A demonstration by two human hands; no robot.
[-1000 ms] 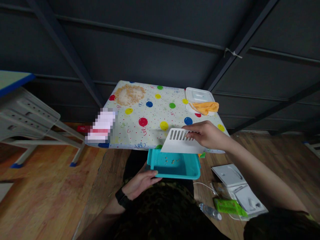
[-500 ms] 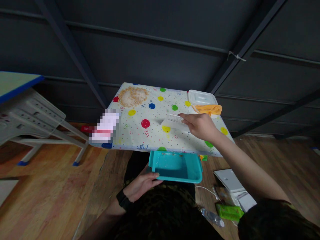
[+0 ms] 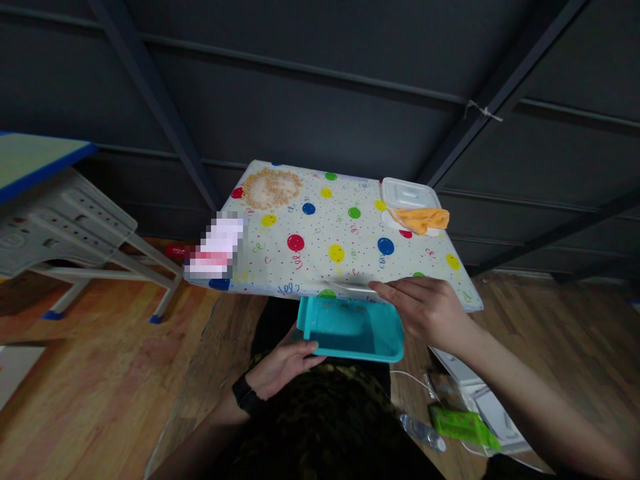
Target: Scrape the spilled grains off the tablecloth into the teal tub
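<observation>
My left hand grips the near left rim of a teal plastic tub, thumb on top. The tub sits below the table's front edge, with a few small bits inside near its far wall. My right hand holds a flat white plastic scraper, seen almost edge-on at the table's front edge, just above the tub. A patch of pale yellow grains mixed with white ones lies at the table's far left corner.
A balloon-print cloth covers the table. At its right are a clear-white lid and an orange cloth over something white. A blurred-out object lies at left. Below right are a green packet and a plastic bottle.
My right hand has drawn the scraper from mid-table toward me to the front edge, tilting it flatter to view. My left hand and the tub stay nearly in place.
</observation>
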